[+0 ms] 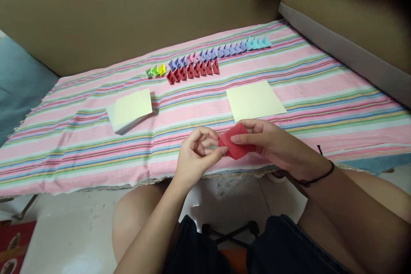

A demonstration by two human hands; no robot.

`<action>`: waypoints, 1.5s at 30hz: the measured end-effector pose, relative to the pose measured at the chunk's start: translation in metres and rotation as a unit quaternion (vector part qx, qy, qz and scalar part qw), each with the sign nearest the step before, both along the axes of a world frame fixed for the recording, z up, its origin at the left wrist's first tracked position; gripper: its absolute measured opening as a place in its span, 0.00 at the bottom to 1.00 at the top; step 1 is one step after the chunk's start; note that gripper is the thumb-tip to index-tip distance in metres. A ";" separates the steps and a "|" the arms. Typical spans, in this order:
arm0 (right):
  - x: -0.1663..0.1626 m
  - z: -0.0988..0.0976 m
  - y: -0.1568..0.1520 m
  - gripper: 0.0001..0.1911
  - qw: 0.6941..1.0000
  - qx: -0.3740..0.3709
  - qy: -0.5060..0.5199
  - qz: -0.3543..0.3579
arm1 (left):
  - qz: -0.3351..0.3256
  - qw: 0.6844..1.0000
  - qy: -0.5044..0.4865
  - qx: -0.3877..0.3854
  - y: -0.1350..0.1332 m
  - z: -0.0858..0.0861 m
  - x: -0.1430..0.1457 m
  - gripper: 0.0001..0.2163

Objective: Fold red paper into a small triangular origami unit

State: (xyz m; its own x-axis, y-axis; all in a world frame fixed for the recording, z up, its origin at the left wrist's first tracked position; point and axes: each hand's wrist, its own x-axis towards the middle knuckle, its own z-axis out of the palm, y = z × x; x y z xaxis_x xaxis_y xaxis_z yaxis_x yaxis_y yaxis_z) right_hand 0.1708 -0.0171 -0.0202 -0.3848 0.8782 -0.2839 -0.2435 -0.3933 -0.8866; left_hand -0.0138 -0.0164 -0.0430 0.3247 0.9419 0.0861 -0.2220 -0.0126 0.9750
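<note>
A folded piece of red origami paper [239,147] is held between both hands, above the front edge of the striped cloth [180,162]. My left hand [201,150] pinches its left corner between thumb and fingers. On the right side, my right hand [269,139] grips it, thumb flat on the face and fingers behind. Just beyond my right hand lies a pale yellow paper sheet [255,99]. To the left is a stack of square paper [133,109] with a pale yellow sheet on top.
Small folded paper pieces stand in rows farther back: red ones [192,70], purple ones [229,50], light blue ones [258,43], and a few green and yellow ones [156,70]. A brown backrest [144,13] rises behind, with a brown armrest [346,21] at right.
</note>
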 end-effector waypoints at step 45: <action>-0.018 -0.019 -0.006 0.11 0.977 0.145 -0.099 -0.120 | 0.017 0.970 -0.096 -0.222 -0.002 -0.003 0.005 0.09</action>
State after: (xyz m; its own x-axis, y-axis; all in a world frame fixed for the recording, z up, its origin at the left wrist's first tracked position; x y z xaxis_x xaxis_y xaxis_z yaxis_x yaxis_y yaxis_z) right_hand 0.1525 -0.0232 -0.0392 -0.1207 0.9911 -0.0566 -0.1109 -0.0701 -0.9914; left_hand -0.0090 -0.0182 -0.0455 0.3101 0.9103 -0.2741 -0.4075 0.3878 0.8268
